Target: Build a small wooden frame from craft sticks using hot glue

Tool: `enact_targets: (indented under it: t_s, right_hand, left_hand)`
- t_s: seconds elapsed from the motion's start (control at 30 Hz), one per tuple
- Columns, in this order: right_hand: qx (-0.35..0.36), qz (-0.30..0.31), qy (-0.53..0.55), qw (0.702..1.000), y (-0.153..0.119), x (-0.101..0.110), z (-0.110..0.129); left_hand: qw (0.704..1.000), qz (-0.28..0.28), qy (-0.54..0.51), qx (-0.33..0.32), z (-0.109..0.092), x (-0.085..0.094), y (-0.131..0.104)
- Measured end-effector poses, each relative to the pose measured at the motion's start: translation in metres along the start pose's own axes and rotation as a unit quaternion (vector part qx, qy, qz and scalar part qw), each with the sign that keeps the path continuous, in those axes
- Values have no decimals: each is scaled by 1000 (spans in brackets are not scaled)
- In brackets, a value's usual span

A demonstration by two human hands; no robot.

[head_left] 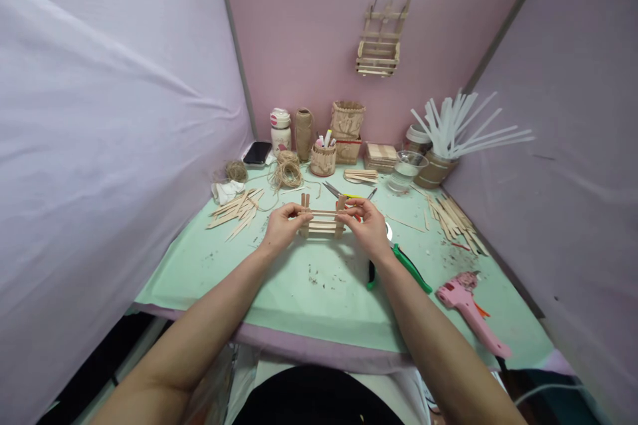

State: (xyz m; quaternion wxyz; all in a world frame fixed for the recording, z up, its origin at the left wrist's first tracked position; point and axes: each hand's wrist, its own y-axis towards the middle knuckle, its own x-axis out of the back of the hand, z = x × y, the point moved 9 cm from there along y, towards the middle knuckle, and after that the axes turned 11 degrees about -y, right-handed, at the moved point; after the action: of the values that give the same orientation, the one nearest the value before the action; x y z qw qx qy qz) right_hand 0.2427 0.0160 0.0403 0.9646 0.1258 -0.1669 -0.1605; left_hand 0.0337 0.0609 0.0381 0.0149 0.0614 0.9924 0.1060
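A small frame of wooden craft sticks (323, 226) stands over the middle of the table, with two uprights and several thin crossbars between them. Thumb and fingers of my left hand (283, 227) are closed at its left end. At the right end, my right hand (369, 228) pinches it in the same way, level with the upper crossbar. Whether that crossbar is fixed or loose I cannot tell. Just beyond the frame lie scissors (331, 190), partly behind it. Green-handled cutters (411, 269) rest under my right wrist, which hides part of them.
A pink glue gun (471, 312) lies at right. Loose sticks are heaped at left (238, 212) and right (456, 220). Behind stand a twine bundle (288, 171), a pen cup (323, 161), a water cup (406, 172) and a pot of white glue sticks (436, 169). A stick rack (379, 53) hangs above.
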Motion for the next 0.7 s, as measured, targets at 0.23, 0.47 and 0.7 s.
enact_targets:
  t_s: [0.23, 0.47, 0.7]
  right_hand:
    - [6, -7, -4, 1000, 0, 1, 1]
    - [7, 13, 19, 1000, 2, -7, -7]
    - [18, -4, 20, 1000, -3, 9, 0]
  left_hand:
    - [1000, -4, 4, -10, -2, 2, 1]
    - [1000, 12, -5, 24, 12, 2, 2]
    - [999, 38, 0, 10, 12, 5, 0]
